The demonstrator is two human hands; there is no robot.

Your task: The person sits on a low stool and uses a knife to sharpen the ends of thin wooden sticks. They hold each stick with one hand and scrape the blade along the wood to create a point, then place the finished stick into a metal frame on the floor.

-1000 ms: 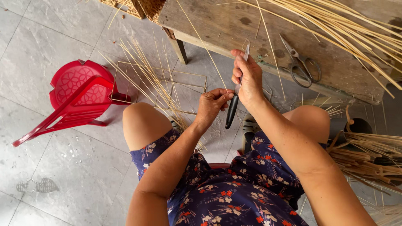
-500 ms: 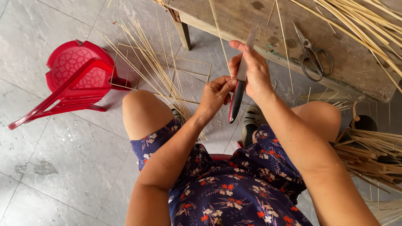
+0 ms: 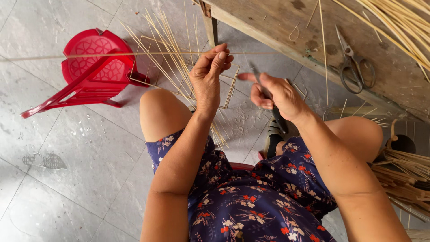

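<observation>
Chair: I see a red plastic chair [image 3: 92, 71] tipped over on the grey tile floor [image 3: 76, 152], far to the left.
Long strip: one thin pale strip [image 3: 112, 54] runs flat across the red chair and reaches my left hand. It is pulled straight.
Sticks on the floor: a loose bunch of thin pale sticks [image 3: 172, 58] lies spread on the floor behind my left hand, next to the chair.
Left hand: my left hand [image 3: 208, 76] is up above my left knee. Its fingertips are pinched tight on the end of the long strip.
Right hand: my right hand [image 3: 275, 92] is near the left hand, a little lower, with a gap between them. It is closed around the dark handle of a knife [image 3: 268, 101]. The grey blade sticks up past my thumb and points toward the left hand. I cannot tell if the blade touches the strip.
Lap: my dress [image 3: 251, 206] is dark blue with small flowers, and both knees are bare.
Counter: a rough wooden counter [image 3: 286, 27] crosses the top right.
Scissors: metal scissors [image 3: 354, 65] lie on the counter, well away from both hands.
More strips: a pile of long pale strips [image 3: 403, 18] lies on the far right of the counter, and another bundle [image 3: 403, 175] sits low by my right knee.
</observation>
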